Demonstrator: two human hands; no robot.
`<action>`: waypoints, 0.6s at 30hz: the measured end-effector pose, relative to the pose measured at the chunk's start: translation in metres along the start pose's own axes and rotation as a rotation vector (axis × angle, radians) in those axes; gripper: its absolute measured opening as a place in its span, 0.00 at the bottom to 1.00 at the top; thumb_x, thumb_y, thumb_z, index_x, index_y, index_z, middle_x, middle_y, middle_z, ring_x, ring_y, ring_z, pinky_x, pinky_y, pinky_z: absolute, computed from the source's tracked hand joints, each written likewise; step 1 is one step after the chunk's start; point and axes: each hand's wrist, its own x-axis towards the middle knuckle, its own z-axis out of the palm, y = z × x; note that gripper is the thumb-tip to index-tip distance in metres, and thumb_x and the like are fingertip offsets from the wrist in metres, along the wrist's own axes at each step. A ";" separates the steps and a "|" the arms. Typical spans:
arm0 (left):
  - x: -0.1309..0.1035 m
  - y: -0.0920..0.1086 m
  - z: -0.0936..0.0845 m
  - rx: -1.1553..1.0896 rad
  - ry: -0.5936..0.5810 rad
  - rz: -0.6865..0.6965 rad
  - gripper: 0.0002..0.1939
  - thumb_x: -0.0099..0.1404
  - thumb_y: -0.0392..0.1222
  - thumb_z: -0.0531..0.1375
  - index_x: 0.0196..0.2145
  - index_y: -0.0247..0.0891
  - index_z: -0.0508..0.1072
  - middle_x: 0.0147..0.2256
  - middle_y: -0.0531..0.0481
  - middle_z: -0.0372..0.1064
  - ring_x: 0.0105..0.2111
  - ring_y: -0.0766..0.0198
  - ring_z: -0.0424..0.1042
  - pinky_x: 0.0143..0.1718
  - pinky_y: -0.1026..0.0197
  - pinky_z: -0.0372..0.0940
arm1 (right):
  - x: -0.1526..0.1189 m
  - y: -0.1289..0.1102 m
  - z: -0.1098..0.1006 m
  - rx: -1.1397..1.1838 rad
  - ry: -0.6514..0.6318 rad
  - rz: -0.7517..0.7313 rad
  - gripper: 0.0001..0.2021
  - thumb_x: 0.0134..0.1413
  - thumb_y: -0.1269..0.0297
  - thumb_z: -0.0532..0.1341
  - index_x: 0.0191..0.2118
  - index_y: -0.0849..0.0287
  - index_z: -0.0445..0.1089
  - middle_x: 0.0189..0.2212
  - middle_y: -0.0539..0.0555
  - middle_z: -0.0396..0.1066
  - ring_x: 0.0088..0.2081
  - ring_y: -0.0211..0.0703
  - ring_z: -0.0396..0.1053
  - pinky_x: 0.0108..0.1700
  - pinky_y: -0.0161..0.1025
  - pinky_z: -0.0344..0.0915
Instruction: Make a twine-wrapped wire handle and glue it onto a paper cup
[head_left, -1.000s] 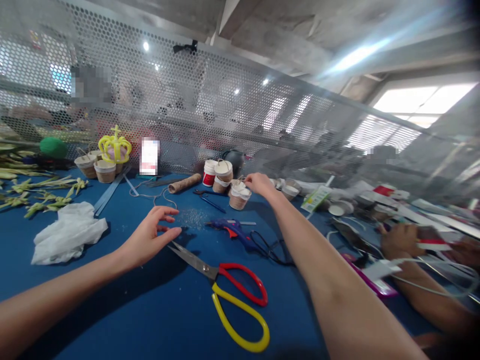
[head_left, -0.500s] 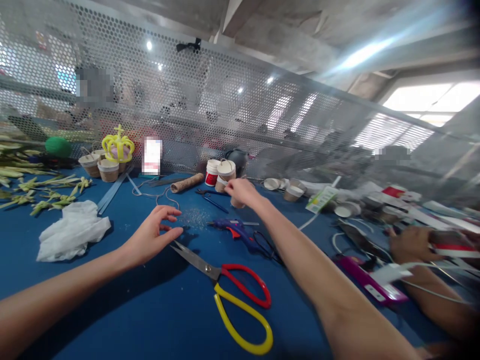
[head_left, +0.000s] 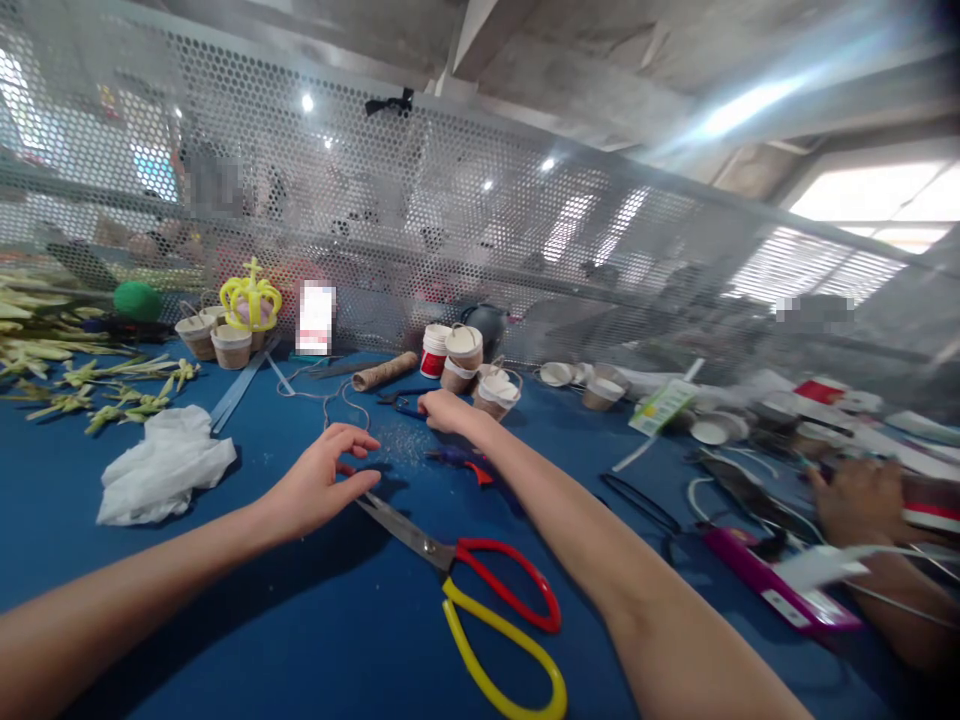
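My left hand (head_left: 330, 475) hovers over the blue table with its fingers curved and apart, nothing in them. Below its thumb lies a big pair of scissors (head_left: 429, 548), one handle loop red and the other yellow. My right hand (head_left: 448, 410) reaches forward, its fingers closed on the blue handles of a pair of pliers (head_left: 405, 402). Behind that hand stands a small bucket (head_left: 497, 390) with a twine handle and white stuff inside. A blue glue gun (head_left: 455, 457) with a red trigger lies partly hidden beneath my right forearm.
Stacked buckets (head_left: 461, 350), a red-and-white tub (head_left: 434, 352) and a twine roll (head_left: 385, 371) stand or lie farther back. White cloth (head_left: 166, 465) and green knotted strips (head_left: 112, 395) are left. Rightward, another person's hand (head_left: 859, 500) is near a purple power strip (head_left: 780, 580). A perforated screen (head_left: 480, 220) bounds the back.
My right hand has left the small bucket and come down and left to the pliers, which have shifted left. The left hand keeps its pose. My view has turned slightly left.
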 end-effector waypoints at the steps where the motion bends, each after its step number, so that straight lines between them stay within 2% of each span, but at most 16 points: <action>1: 0.000 0.000 0.000 0.002 -0.004 -0.002 0.11 0.55 0.39 0.55 0.38 0.38 0.65 0.42 0.45 0.59 0.40 0.62 0.63 0.39 0.54 0.65 | 0.001 -0.003 0.000 0.006 0.020 -0.013 0.14 0.55 0.63 0.54 0.46 0.61 0.61 0.44 0.56 0.63 0.42 0.43 0.65 0.41 0.45 0.64; 4: -0.001 0.000 0.000 0.002 -0.006 -0.013 0.12 0.55 0.41 0.55 0.38 0.38 0.65 0.42 0.45 0.59 0.40 0.61 0.63 0.40 0.54 0.65 | 0.000 -0.006 -0.003 0.016 0.110 -0.018 0.14 0.55 0.63 0.54 0.47 0.61 0.61 0.45 0.56 0.63 0.41 0.42 0.65 0.41 0.45 0.64; 6: -0.001 0.000 0.000 -0.001 -0.009 -0.021 0.12 0.55 0.41 0.55 0.39 0.37 0.65 0.42 0.45 0.59 0.40 0.61 0.63 0.39 0.55 0.65 | -0.004 0.000 -0.009 0.011 0.189 0.033 0.14 0.55 0.63 0.53 0.46 0.61 0.61 0.45 0.56 0.63 0.42 0.42 0.65 0.41 0.45 0.64; 8: 0.000 0.000 -0.001 -0.003 -0.014 -0.023 0.12 0.55 0.41 0.55 0.39 0.36 0.65 0.42 0.44 0.58 0.40 0.62 0.63 0.39 0.55 0.65 | -0.013 0.011 -0.015 -0.006 0.274 0.145 0.14 0.56 0.62 0.52 0.46 0.61 0.62 0.45 0.57 0.63 0.43 0.44 0.64 0.43 0.46 0.63; 11: 0.001 0.000 -0.002 0.004 -0.019 -0.015 0.11 0.55 0.41 0.55 0.38 0.37 0.66 0.41 0.45 0.60 0.39 0.62 0.64 0.39 0.55 0.65 | -0.029 0.034 -0.019 -0.032 0.354 0.354 0.15 0.57 0.63 0.50 0.46 0.65 0.62 0.45 0.67 0.62 0.46 0.53 0.63 0.44 0.43 0.60; 14: 0.001 0.000 -0.001 0.021 -0.030 -0.010 0.11 0.55 0.41 0.55 0.37 0.37 0.67 0.41 0.45 0.61 0.39 0.61 0.65 0.38 0.55 0.65 | -0.040 0.051 -0.014 -0.035 0.334 0.487 0.14 0.54 0.63 0.54 0.43 0.67 0.65 0.43 0.68 0.64 0.44 0.54 0.65 0.40 0.43 0.62; 18: 0.001 0.000 0.000 0.043 -0.047 -0.029 0.10 0.55 0.41 0.55 0.36 0.37 0.67 0.41 0.45 0.61 0.40 0.61 0.64 0.39 0.56 0.65 | -0.042 0.057 -0.006 -0.022 0.270 0.517 0.13 0.55 0.63 0.53 0.44 0.63 0.63 0.43 0.58 0.64 0.41 0.43 0.65 0.40 0.44 0.64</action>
